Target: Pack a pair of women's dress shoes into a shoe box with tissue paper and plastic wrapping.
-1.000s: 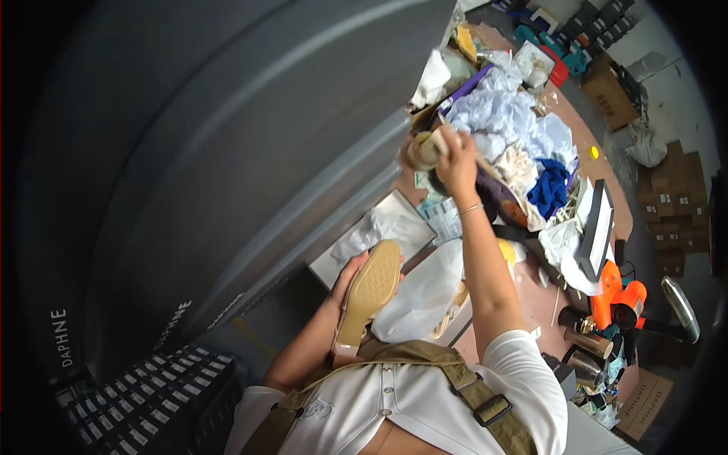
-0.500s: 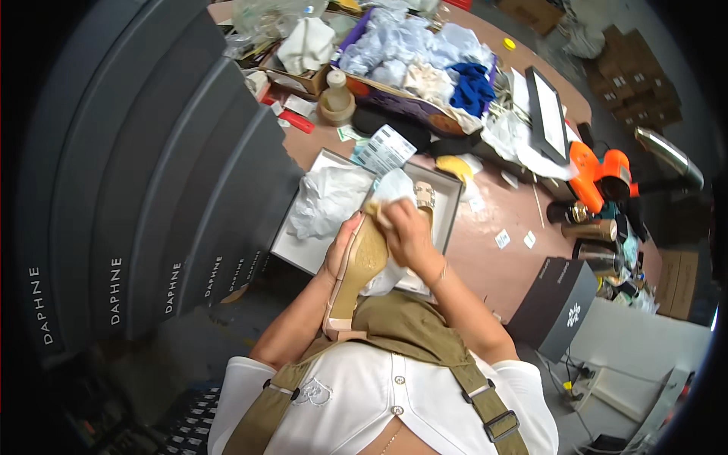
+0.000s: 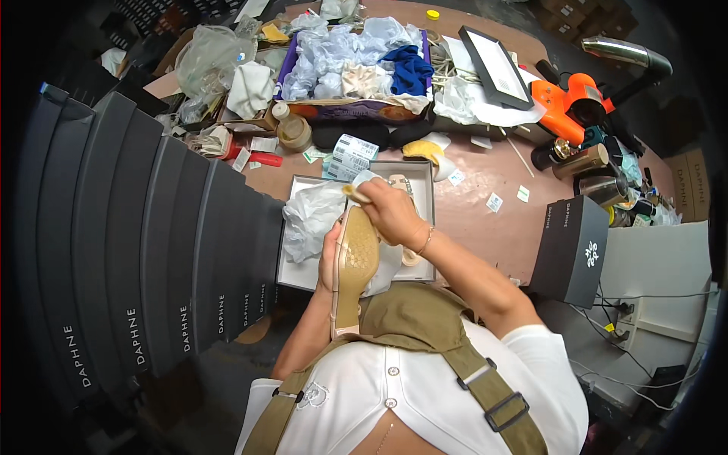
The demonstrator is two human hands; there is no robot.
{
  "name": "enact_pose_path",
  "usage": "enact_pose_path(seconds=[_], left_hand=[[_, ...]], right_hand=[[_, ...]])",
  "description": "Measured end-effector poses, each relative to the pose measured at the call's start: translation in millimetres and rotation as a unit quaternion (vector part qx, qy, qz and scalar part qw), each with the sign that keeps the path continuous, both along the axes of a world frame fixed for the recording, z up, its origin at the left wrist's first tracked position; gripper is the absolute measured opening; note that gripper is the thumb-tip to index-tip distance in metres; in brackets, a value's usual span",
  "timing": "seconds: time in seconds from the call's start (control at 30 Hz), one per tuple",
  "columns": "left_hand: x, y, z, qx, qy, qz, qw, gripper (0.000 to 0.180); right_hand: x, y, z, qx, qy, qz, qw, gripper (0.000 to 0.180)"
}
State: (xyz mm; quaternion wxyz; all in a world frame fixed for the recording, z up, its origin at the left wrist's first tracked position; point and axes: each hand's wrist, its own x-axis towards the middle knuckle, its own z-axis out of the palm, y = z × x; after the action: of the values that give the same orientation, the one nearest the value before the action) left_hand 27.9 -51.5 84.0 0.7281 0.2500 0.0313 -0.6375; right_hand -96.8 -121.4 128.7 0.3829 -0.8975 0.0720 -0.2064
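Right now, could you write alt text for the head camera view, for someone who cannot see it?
Seen from above, a person's left hand holds a beige shoe sole up while the right hand presses a small pad against its toe, over an open shoe box with white tissue paper. The brown table behind is crowded with cloths, boxes and an orange tool.

Left hand at frame centre, fingers curled shut in a grip, forearm rising from the lower middle; right hand just above and right of it, fingers pinched closed, wrist bent, forearm running down-right to the elbow and bent upper arm.
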Motion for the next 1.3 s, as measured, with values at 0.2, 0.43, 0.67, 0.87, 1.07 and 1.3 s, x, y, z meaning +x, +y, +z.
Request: enact_pose_path(seconds=[0.2, 0.43, 0.67, 0.87, 1.07, 1.3], left_hand=[[7, 0, 5, 0.013, -0.045, 0.036, 0.998, 0.059], [7, 4, 2, -0.088, 0.05, -0.054, 0.993, 0.052], [5, 10, -21, -0.073, 0.078, -0.04, 0.993, 0.057], [4, 9, -9, -0.049, 0.012, -0.041, 0.998, 0.058], [16, 11, -2, 0.014, -0.082, -0.057, 0.995, 0.062], [21, 19, -15, -0.021, -0.054, -0.049, 0.997, 0.059]], right_hand=[[14, -10, 7, -0.028, -0.008, -0.027, 0.999, 0.021], [24, -51, -20, -0.029, -0.038, -0.118, 0.992, 0.02], [7, -31, -24, -0.037, -0.045, -0.125, 0.99, 0.017], [-6, -5, -9, -0.032, 0.023, -0.007, 0.999, 0.021], [27, 1, 12, -0.073, 0.029, 0.055, 0.995, 0.025], [37, -5, 3, -0.15, 0.012, 0.015, 0.989, 0.025]])
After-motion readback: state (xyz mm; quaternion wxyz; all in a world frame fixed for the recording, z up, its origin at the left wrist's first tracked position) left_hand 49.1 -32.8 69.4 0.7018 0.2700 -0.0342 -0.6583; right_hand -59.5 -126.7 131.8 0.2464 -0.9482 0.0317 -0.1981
